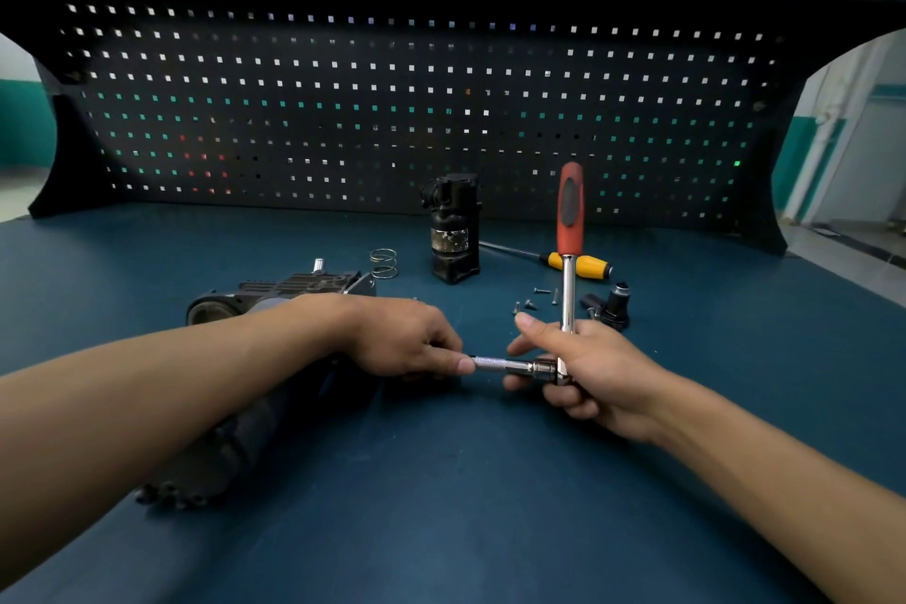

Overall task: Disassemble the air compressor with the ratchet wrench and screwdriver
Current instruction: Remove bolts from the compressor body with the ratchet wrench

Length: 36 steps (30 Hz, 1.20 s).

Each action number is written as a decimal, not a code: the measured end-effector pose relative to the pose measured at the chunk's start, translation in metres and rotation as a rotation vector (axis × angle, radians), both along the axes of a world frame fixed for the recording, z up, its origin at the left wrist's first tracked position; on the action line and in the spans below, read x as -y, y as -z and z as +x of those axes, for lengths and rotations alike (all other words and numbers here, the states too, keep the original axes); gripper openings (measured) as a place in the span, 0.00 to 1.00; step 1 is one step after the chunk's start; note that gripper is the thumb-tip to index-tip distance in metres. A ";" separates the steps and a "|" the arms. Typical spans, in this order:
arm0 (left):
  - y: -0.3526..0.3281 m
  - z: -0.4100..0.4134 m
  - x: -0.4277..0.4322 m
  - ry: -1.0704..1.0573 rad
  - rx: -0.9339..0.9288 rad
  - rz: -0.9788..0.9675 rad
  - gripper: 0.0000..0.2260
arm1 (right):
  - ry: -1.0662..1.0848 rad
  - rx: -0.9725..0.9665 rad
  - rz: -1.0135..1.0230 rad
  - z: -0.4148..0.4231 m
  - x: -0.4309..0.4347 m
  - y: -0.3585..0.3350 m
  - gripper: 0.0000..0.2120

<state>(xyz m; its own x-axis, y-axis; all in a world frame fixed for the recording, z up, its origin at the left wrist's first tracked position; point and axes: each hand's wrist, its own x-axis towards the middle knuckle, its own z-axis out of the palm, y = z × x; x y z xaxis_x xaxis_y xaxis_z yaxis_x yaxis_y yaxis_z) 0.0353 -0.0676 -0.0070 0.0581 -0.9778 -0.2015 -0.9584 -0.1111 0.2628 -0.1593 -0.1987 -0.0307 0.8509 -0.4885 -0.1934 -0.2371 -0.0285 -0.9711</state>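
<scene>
The air compressor (245, 441) lay on the blue tabletop (465, 520) under the left forearm. The left hand (407, 338) pinched the knurled extension bar (500, 364). The right hand (593, 373) gripped the head of the ratchet wrench (568, 282), its red handle pointing away. Beyond lay loose screws (532, 300), the yellow-handled screwdriver (583, 264), a spring (384, 263) and an upright black unit (453, 231).

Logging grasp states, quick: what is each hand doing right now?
Left hand: closed, pinching the extension bar on the ratchet wrench.
Right hand: closed around the ratchet wrench's head end.
</scene>
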 end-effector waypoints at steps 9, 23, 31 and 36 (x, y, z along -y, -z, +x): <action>-0.002 -0.002 0.000 0.000 0.007 0.009 0.20 | -0.072 0.015 0.124 -0.002 0.003 -0.001 0.32; -0.004 -0.005 -0.002 -0.017 -0.026 0.013 0.19 | -0.140 0.000 0.256 -0.005 0.009 -0.002 0.33; -0.006 -0.006 -0.003 -0.022 -0.021 0.014 0.19 | -0.117 -0.004 0.269 -0.005 0.008 -0.003 0.27; -0.006 -0.006 -0.002 -0.026 -0.043 0.010 0.20 | -0.101 -0.013 0.308 -0.004 0.009 -0.004 0.24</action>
<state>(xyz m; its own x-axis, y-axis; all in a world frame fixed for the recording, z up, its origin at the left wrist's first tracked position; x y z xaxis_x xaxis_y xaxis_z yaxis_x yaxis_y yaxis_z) 0.0289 -0.0655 -0.0010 0.0742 -0.9740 -0.2140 -0.9431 -0.1383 0.3025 -0.1630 -0.2078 -0.0270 0.8885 -0.3185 -0.3304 -0.2605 0.2425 -0.9345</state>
